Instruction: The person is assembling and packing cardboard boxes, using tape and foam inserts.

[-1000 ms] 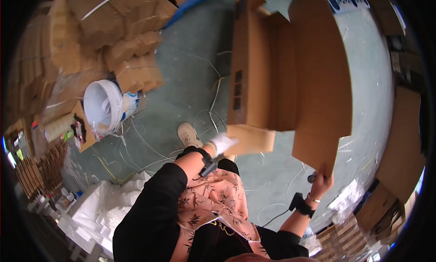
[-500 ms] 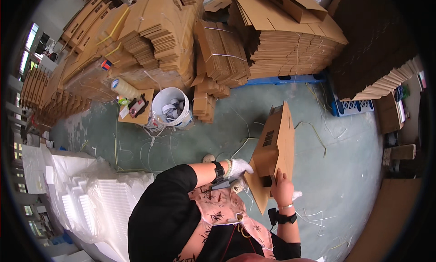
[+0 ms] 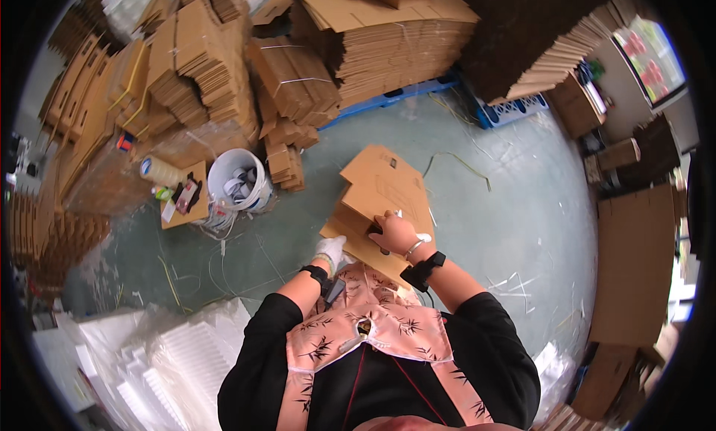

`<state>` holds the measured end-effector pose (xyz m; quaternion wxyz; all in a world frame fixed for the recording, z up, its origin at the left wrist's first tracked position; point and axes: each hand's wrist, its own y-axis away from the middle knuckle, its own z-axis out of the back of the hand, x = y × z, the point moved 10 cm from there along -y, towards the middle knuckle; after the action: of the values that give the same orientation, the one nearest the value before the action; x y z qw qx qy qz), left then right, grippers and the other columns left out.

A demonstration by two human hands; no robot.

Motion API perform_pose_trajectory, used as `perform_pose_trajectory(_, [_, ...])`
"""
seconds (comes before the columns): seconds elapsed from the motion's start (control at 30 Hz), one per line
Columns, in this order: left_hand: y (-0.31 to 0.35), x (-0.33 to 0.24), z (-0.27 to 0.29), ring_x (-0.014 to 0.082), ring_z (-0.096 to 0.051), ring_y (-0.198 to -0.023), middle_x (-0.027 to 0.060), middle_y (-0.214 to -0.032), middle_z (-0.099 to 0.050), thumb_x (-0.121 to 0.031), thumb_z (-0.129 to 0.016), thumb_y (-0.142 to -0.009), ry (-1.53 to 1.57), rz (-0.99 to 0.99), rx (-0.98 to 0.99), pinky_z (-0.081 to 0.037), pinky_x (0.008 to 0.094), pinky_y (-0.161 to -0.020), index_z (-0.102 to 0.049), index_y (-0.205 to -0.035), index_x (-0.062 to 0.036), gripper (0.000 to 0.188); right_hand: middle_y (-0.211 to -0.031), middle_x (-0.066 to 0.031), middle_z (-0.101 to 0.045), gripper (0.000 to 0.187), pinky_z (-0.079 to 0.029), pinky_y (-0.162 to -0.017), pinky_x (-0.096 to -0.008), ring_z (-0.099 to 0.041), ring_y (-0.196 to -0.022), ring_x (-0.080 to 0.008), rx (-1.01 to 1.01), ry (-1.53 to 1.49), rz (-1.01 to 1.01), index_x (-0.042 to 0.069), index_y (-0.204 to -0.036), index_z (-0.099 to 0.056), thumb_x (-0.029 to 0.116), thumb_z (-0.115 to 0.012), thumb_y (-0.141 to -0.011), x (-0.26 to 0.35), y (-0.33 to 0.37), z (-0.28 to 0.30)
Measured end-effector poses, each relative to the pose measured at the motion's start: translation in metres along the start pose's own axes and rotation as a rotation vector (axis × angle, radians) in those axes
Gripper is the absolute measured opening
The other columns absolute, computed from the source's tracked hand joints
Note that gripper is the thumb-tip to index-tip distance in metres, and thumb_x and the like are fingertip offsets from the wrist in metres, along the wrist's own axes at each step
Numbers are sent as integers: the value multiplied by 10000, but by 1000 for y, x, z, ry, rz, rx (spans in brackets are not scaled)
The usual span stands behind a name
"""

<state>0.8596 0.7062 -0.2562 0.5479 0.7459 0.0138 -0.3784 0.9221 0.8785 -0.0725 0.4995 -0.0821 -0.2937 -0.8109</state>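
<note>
A brown cardboard box point(image 3: 391, 181) is tilted in front of me, with a flap standing out along its near left side. My left hand point(image 3: 332, 250), in a white glove, is closed at the near left edge of the box. My right hand point(image 3: 395, 233) rests over the near part of the box with its fingers curled onto the cardboard. Small dark patches show beside those fingers; what they are I cannot make out. Both wrists carry black straps.
Ahead, a white bucket point(image 3: 240, 181) with grey rolls stands next to a small board point(image 3: 185, 200) bearing tape. Stacks of flat cardboard point(image 3: 406, 58) sit behind on a blue pallet point(image 3: 395, 97). White foam sheets point(image 3: 183, 356) lie at lower left; loose straps point(image 3: 514, 285) litter the floor.
The box has turned, showing more of its broad face. Both hands have moved left with it, my right hand still on its near part. My view has shifted right.
</note>
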Motion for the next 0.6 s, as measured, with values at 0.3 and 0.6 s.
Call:
perform_pose_trajectory(0.3, [8,-19,15,385,-661,-844,230,-1079,-590,-105,-488,-946,222,46,274,-592,470,-595,-469,-1167,82,290,-929,-109,-631,231,-521,-673,-442,-637,-780,-335,-264,37,-144,95,-1021,-625,235,-584,-842,-76,94,5])
perform_pose_trajectory(0.6, [83,-100,6,233,-687,-725,152,-869,-705,-306,-648,-820,-586,-170,21,-529,333,-692,-679,-927,62,385,-594,-121,-610,245,-497,-499,-421,-614,-542,-316,-240,292,-135,72,-628,-606,204,-537,-822,-22,119,-4])
